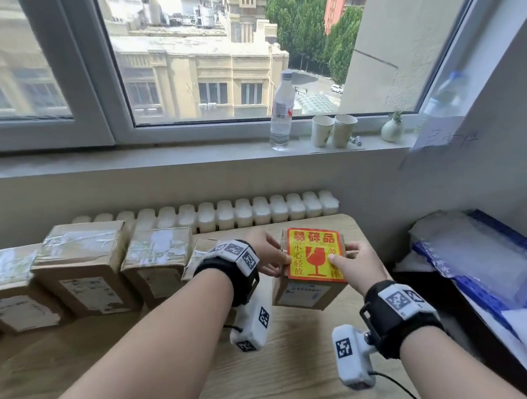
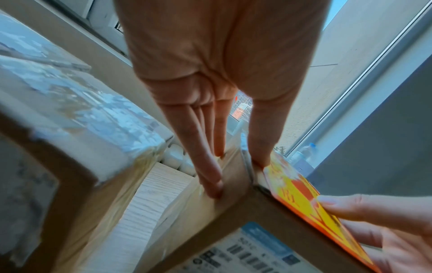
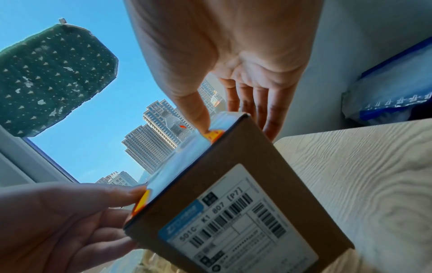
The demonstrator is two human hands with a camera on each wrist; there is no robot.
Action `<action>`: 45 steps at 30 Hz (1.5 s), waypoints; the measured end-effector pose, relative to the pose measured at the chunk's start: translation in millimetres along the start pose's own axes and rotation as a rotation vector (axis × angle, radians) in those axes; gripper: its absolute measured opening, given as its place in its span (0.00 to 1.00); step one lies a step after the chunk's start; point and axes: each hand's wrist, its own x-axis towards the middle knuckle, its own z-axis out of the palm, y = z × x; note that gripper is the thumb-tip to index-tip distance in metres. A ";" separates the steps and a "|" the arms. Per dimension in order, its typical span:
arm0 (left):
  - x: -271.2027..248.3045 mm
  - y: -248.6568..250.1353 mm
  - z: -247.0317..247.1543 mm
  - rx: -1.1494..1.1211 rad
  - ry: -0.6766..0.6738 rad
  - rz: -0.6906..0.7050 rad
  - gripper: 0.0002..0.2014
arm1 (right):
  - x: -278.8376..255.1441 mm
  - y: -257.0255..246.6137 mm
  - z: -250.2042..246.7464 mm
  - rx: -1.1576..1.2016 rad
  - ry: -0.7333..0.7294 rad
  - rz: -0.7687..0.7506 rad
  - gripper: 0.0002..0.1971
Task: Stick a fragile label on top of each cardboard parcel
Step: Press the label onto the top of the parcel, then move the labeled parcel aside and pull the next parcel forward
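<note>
Head view: both hands on the parcel (image 1: 307,295) at the right of the table (image 1: 270,386), the red-and-yellow label (image 1: 314,255) lying on its top. Left hand (image 1: 266,254) clasps the left side, thumb on the label's left edge; right hand (image 1: 355,267) clasps the right side, thumb pressed on the label. Four more parcels (image 1: 88,263) stand in a row to the left. A bottle (image 1: 282,111) and two cups (image 1: 333,130) sit on the sill.

Left wrist: fingers (image 2: 210,175) flat against the parcel's side wall (image 2: 233,184), thumb on the top corner beside the label (image 2: 301,199). The right hand (image 2: 374,230) holds the label's near edge.

Right wrist: thumb down on the label (image 3: 214,135), fingers (image 3: 273,118) behind the far side. The shipping sticker (image 3: 236,227) faces the camera.
</note>
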 end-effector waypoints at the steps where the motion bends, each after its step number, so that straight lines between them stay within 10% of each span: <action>1: 6.9 1.6 -0.1 -0.016 0.030 0.000 0.21 | 8.2 -0.9 1.3 0.009 -0.005 -0.006 0.20; 18: 52.6 -6.2 1.8 0.006 0.194 -0.095 0.12 | 61.8 0.3 30.1 -0.004 -0.077 -0.064 0.21; 26: 28.1 -14.0 -50.8 0.240 0.563 -0.016 0.07 | 34.3 -47.9 39.9 -0.124 0.119 -0.396 0.19; 32: 0.1 -44.6 -92.2 0.285 0.726 -0.116 0.10 | 5.0 -75.9 86.3 -0.145 -0.228 -0.607 0.19; 45: -18.2 -81.7 -87.4 0.364 0.644 -0.134 0.10 | -14.2 -45.8 129.6 -0.285 -0.437 -0.385 0.51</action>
